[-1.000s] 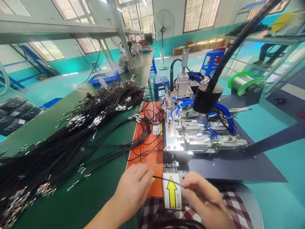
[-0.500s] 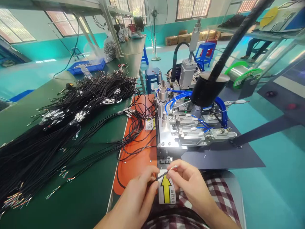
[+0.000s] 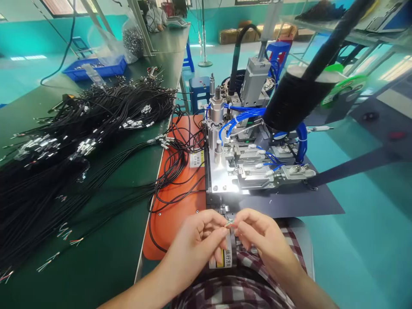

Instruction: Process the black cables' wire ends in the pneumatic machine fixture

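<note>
My left hand [image 3: 201,236] is closed in a pinch on a black cable, whose thin coloured wires [image 3: 229,223] stick out between my two hands. Most of the cable's sheath is hidden behind my fingers. Just to the right, my right hand [image 3: 259,231] pinches the tips of those wires between thumb and finger. Both hands hover over a label [image 3: 228,256] with a yellow arrow, partly covered by my left hand. Directly ahead stands a metal machine [image 3: 222,174] with clamps and blue air tubes [image 3: 247,115].
An orange board [image 3: 180,219] with looped black cables [image 3: 174,171] lies left of the machine. A large heap of black cables [image 3: 106,107] covers much of the green table [image 3: 106,257]. A blue tray [image 3: 112,68] stands farther back. A black cylinder [image 3: 296,101] hangs over the machine.
My left hand has moved up along the cable to its wire end, beside my right fingertips. The view has tilted down and shifted slightly to the right.
</note>
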{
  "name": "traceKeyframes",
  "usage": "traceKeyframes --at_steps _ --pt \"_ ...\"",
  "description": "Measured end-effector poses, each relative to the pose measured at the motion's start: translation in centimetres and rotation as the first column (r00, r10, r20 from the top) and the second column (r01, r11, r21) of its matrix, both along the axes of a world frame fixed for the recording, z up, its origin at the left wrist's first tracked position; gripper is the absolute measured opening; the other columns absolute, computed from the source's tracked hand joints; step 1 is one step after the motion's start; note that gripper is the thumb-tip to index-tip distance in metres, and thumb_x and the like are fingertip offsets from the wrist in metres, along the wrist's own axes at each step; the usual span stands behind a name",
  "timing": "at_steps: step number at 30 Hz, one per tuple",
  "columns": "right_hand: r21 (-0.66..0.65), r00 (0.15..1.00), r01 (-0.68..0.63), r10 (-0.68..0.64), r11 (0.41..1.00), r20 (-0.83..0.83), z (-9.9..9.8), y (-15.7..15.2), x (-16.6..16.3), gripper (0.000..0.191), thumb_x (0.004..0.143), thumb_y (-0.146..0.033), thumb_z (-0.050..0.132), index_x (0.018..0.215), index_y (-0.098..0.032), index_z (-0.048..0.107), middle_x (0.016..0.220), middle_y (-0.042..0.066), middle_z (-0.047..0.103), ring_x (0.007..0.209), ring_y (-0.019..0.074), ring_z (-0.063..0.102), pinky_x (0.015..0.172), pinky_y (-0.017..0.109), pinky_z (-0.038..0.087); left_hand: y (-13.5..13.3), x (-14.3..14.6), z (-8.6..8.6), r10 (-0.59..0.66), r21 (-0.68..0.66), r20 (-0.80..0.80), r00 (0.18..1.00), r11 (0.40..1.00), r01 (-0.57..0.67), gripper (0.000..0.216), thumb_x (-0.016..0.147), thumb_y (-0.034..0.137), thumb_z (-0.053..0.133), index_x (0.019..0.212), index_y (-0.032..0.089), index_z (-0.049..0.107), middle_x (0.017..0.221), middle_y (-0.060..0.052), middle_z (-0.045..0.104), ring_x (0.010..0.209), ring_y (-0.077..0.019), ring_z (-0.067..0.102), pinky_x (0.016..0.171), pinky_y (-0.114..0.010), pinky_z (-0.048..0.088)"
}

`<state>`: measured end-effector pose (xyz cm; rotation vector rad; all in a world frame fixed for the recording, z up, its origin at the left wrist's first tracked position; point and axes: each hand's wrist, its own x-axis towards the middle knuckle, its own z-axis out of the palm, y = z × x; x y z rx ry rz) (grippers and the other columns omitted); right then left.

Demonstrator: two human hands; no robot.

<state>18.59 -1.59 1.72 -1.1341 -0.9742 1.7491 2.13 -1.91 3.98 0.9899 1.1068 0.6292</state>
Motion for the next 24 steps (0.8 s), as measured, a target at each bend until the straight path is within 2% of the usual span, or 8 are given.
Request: traceKeyframes --at_steps 4,7,10,19,24 --pt "-0.008 1.000 0.009 -0.009 1.000 0.010 -0.7 -0.4 -0.3 0.025 0.076 -0.040 0.071 0.072 -0.017 0.061 0.055 -0.006 0.047 0.046 0.0074 0.037 0.047 0.020 0.034 -0.3 0.4 -0.1 0.049 -0.018 0.031 0.998 0.999 -0.048 0.017 0.084 0.031 0.060 0.088 0.014 0.059 0.059 0.003 0.057 0.045 -0.0068 0.051 0.042 -0.016 0.037" --pt "0.000 0.999 0.007 -0.007 1.000 0.042 -0.6 -0.7 -0.4 0.027 0.077 -0.041 0.069 0.070 -0.017 0.058 0.054 -0.007 0.045 0.047 0.0075 0.035 0.047 0.020 0.032 -0.6 0.4 -0.2 0.079 0.003 0.065 0.995 0.997 -0.079 0.023 0.084 0.030 0.061 0.099 0.014 0.059 0.058 0.005 0.055 0.044 -0.0057 0.049 0.043 -0.016 0.037" --pt "0.025 0.997 -0.018 0.016 1.000 0.075 -0.4 -1.0 -0.5 0.028 0.081 -0.041 0.065 0.071 -0.017 0.055 0.056 -0.007 0.043 0.049 0.0081 0.036 0.049 0.021 0.033 -0.6 0.3 -0.2 0.058 0.009 0.097 0.994 0.998 -0.060 0.028 0.085 0.031 0.060 0.107 0.015 0.058 0.059 0.005 0.055 0.045 -0.0063 0.049 0.043 -0.016 0.036" --pt "0.054 0.987 -0.109 0.102 0.993 0.125 -1.0 -1.2 -0.3 0.024 0.088 -0.039 0.057 0.078 -0.017 0.054 0.068 -0.004 0.048 0.057 0.0097 0.041 0.053 0.022 0.037 -0.1 -0.3 -0.2 -0.007 -0.114 0.175 0.984 0.993 0.027 0.028 0.087 0.034 0.056 0.107 0.014 0.060 0.055 0.002 0.057 0.048 -0.0085 0.051 0.046 -0.017 0.038" --pt "0.062 0.983 -0.121 0.112 0.991 0.143 -0.9 -1.3 -0.2 0.023 0.088 -0.037 0.056 0.077 -0.018 0.054 0.068 -0.004 0.048 0.057 0.0095 0.040 0.054 0.022 0.037 -0.1 -0.4 -0.4 0.001 -0.118 0.220 0.976 0.993 0.026 0.019 0.088 0.030 0.056 0.102 0.017 0.059 0.058 0.004 0.057 0.048 -0.0071 0.055 0.045 -0.015 0.039"
